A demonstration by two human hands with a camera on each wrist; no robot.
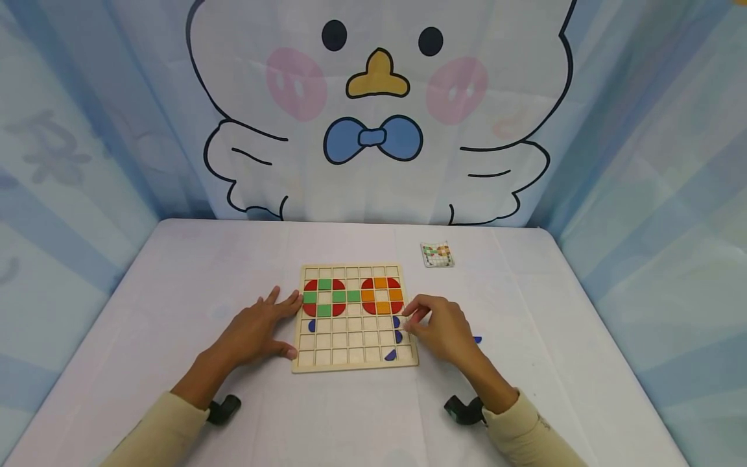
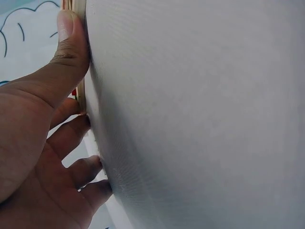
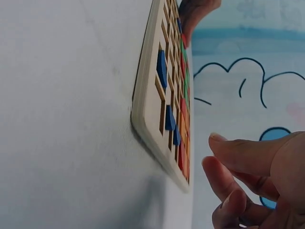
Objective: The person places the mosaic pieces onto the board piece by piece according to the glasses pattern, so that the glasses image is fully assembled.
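Note:
A wooden grid board (image 1: 356, 368) lies on the table, with red, green and orange pieces in its upper rows. My left hand (image 1: 253, 331) is spread along its left side, thumb (image 2: 71, 45) and fingers touching the edge. Blue half-round pieces (image 1: 399, 336) sit near the board's right side, and another blue piece (image 1: 312, 325) is at the left. A blue triangular piece (image 3: 162, 69) lies lower on the grid. Just beside the right edge hovers my right hand (image 1: 440, 327), its fingers loosely bent; no piece shows between thumb and forefinger in the right wrist view.
A small pattern card (image 1: 437, 254) lies behind the board to the right. Partly hidden by my right wrist, a blue piece (image 1: 477, 339) rests on the white tablecloth (image 1: 554, 363). A printed curtain (image 1: 373, 188) stands behind the table.

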